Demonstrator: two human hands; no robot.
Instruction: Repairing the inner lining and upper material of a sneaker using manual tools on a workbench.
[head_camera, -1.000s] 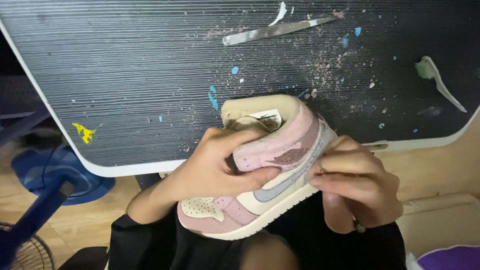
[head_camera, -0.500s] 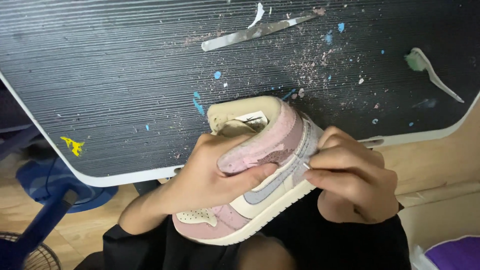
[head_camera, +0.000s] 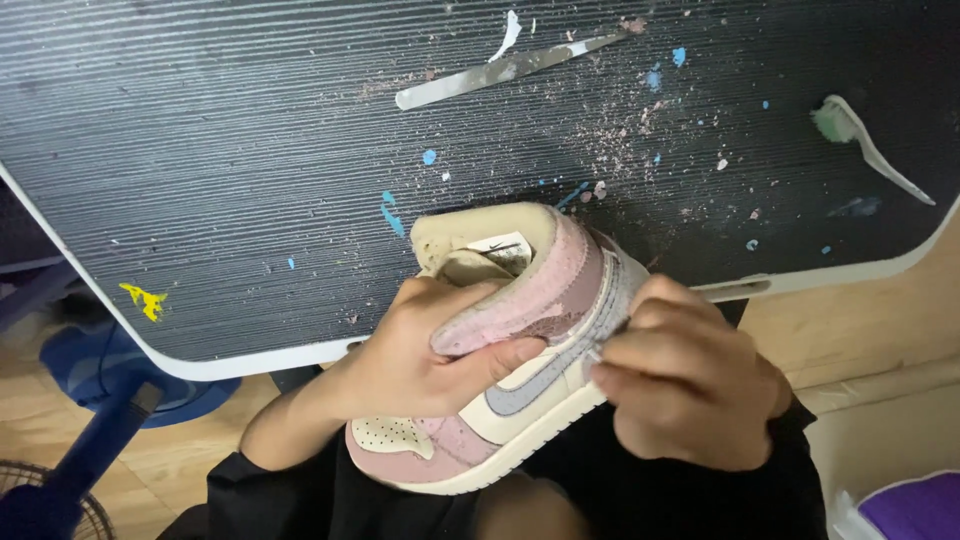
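A dark ribbed table (head_camera: 250, 150) flecked with paint fills the head view, a metal scraper (head_camera: 500, 72) lying well beyond the hands. Just below its edge, over the lap, the left hand (head_camera: 420, 350) wraps curled fingers around a pink and cream shoe (head_camera: 510, 350), toe toward the body, collar toward the table. The right hand (head_camera: 690, 385) sits at the heel side, fingers pressed together and pinching something small against the heel.

1. One pink and cream sneaker (head_camera: 520, 350) is sitting at the near edge of the dark tabletop (head_camera: 220, 170).
2. Two hands, left hand (head_camera: 420, 350) and right hand (head_camera: 690, 385), are showing just below that tabletop.
3. One metal spatula (head_camera: 510, 70) is lying on the tabletop.
4. One white brush (head_camera: 865, 140) is resting there too.
5. One yellow paint blotch (head_camera: 145, 300) is showing on it.
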